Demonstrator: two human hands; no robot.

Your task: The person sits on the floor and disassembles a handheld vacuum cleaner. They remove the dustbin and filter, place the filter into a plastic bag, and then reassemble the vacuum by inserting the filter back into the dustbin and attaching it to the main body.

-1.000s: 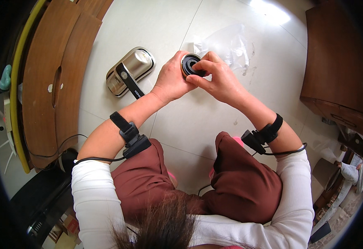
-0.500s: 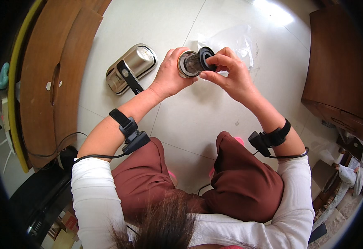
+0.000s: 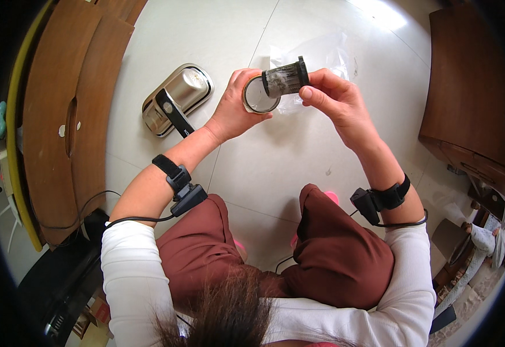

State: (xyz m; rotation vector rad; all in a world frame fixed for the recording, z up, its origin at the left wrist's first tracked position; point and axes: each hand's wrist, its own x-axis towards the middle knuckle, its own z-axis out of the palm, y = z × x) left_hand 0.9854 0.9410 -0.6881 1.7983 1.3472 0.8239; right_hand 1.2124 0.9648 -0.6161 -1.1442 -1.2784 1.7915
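Observation:
My left hand [image 3: 227, 110] is wrapped round a round, clear-walled dust cup [image 3: 259, 102], its open mouth facing up. My right hand [image 3: 340, 103] pinches the black rim of a cylindrical filter [image 3: 282, 80] between thumb and fingers. Greyish dust coats the filter's side. The filter lies nearly sideways at the cup's mouth, its free end over the rim; whether the two touch I cannot tell. To the left of my left hand, a silver handheld vacuum [image 3: 195, 82] with a black handle [image 3: 173, 113] rests on the floor, its handle end partly hidden by my forearm.
Beyond my hands a clear plastic bag [image 3: 325, 55] lies on the pale tiled floor [image 3: 252, 168]. Wooden furniture stands at the left [image 3: 53, 110] and a brown wooden cabinet [image 3: 472, 87] at the right. Black strapped devices with cables sit on both forearms.
My right hand has drawn the filter up and out of the dust cup and tipped it sideways to the right. The cup's inside now shows. My left hand keeps its hold.

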